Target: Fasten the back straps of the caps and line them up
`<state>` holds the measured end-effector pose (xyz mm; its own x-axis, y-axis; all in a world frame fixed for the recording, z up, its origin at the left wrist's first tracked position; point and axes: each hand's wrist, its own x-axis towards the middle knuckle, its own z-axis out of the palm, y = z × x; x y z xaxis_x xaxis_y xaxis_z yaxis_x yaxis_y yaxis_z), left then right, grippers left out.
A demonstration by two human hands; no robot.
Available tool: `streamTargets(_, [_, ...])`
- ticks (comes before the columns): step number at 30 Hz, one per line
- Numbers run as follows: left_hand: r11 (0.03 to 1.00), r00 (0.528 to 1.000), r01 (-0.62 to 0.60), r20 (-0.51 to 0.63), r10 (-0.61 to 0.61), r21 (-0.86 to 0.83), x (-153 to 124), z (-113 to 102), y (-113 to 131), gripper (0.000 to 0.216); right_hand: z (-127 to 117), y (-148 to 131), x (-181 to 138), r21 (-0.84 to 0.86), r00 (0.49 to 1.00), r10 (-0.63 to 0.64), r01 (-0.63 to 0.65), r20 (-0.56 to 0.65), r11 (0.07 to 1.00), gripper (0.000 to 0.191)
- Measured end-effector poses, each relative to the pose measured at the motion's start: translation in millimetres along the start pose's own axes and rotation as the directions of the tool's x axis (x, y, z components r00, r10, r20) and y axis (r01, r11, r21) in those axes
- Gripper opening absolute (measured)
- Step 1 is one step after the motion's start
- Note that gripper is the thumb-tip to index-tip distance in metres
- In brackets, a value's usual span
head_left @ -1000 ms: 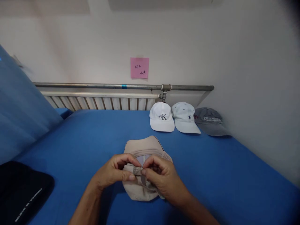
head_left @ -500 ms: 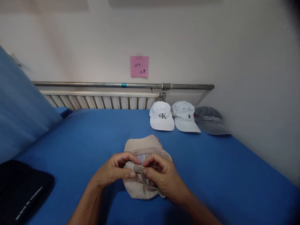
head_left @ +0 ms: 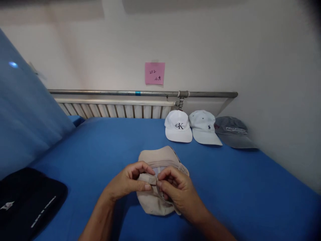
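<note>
Beige cap (head_left: 156,157) lies upside down on the blue sheet (head_left: 105,144), right in front of me. My left hand (head_left: 125,182) and right hand (head_left: 179,190) are together at its back, both pinching the adj. strap (head_left: 148,179) btwn thumb and fingers. Looks like I'm mid-way setting the strap; next bit prob. needs a steady pull w/ the cap kept flat.

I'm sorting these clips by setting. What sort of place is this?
Probably a plain indoor room: a radiator under a pipe on the wall, and caps laid on a blue-covered table.
</note>
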<state>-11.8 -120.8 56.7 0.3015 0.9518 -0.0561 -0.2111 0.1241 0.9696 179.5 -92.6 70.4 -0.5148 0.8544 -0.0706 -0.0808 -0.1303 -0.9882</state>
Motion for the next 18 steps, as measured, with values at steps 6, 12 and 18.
streamTargets(6, [0.993, 0.994, -0.108, -0.018, 0.109, 0.044, -2, -4, 2, 0.030, 0, 8, 5, -0.032, 0.997, -0.078, 0.077, -0.008, 0.996, 0.013])
streamTargets(12, [0.995, 0.995, -0.101, -0.012, 0.101, 0.021, -1, 1, 6, 0.022, -2, -2, -4, -0.428, 0.936, -0.324, 0.350, 0.134, 0.833, 0.019])
streamTargets(18, [0.995, 0.998, -0.066, -0.012, 0.067, 0.080, -4, 1, 3, 0.024, 0, -5, -13, -0.523, 0.818, -0.427, 0.575, 0.385, 0.630, 0.030])
